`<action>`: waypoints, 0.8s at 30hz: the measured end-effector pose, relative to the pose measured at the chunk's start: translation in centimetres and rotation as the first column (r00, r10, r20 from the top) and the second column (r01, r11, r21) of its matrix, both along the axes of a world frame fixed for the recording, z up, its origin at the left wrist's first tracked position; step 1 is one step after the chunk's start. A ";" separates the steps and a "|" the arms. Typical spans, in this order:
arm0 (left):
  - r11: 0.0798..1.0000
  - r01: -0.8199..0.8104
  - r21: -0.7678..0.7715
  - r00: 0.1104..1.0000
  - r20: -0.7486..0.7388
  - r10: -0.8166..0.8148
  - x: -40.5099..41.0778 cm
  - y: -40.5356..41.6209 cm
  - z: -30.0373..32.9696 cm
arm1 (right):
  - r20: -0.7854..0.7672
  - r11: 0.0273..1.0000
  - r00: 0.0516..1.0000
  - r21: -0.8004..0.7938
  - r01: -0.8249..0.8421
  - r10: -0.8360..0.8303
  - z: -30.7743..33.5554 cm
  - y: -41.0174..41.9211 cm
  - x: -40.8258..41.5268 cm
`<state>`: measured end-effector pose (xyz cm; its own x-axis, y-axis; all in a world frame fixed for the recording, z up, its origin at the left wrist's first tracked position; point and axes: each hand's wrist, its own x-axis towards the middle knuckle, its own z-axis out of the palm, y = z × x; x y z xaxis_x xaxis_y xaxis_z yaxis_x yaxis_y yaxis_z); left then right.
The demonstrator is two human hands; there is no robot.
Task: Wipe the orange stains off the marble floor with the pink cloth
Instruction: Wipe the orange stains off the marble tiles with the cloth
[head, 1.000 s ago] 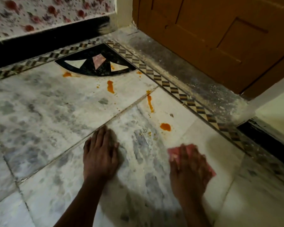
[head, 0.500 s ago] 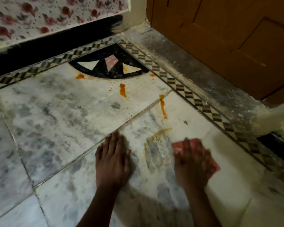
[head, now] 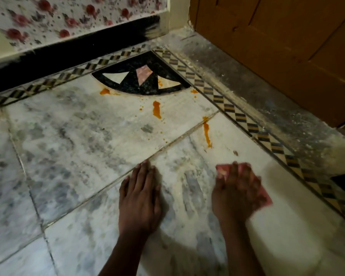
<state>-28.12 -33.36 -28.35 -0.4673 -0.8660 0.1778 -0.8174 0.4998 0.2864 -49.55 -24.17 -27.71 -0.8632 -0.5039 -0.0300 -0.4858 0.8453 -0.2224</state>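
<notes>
My right hand (head: 235, 192) presses the pink cloth (head: 264, 197) flat on the grey-white marble floor (head: 78, 140); the cloth shows at my fingertips and to the right of my palm. My left hand (head: 140, 198) lies flat on the floor beside it, fingers together, holding nothing. Orange stains lie farther off: a long streak (head: 207, 134) just beyond the cloth, a drip (head: 156, 109) past the tile joint, a blot (head: 105, 91) at the black inlay's edge, and small spots on the inlay (head: 159, 83) and the border (head: 194, 91).
A black fan-shaped inlay (head: 131, 84) fills the floor's corner. A chequered border strip (head: 245, 120) runs along both walls. A wooden door (head: 287, 46) and its dusty grey threshold (head: 237, 76) stand on the right; a flowered wall with a black skirting (head: 68, 50) is behind.
The round orange blot ahead of my right hand was smeared by the cloth and is now gone from the marble. The view has shifted closer to the corner. My left hand stays planted.
</notes>
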 end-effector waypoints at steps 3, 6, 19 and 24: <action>1.000 -0.004 0.012 1.000 0.008 0.004 -0.1 -0.1 -0.1 | -0.029 0.983 0.983 -0.031 -0.182 0.181 0.1 -4.8 2.7; 1.000 -0.005 0.005 1.000 0.001 0.005 -0.1 -0.1 0.3 | -0.180 0.866 0.859 -0.058 -0.497 0.480 0.3 0.3 8.3; 0.999 -0.045 0.014 0.999 0.029 0.045 -0.1 0.0 0.6 | -0.206 0.856 0.862 -0.144 -0.496 0.464 -0.4 -0.3 7.8; 0.970 -0.239 0.038 0.970 0.056 0.237 0.2 0.3 1.1 | -0.074 0.959 0.996 -0.278 -0.060 0.041 0.6 1.9 10.7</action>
<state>-27.88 -33.05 -27.24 -0.2544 -0.9598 0.1182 -0.9252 0.2772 0.2591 -38.86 -22.25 -27.09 -0.8317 -0.5269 0.1752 -0.5480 0.7280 -0.4119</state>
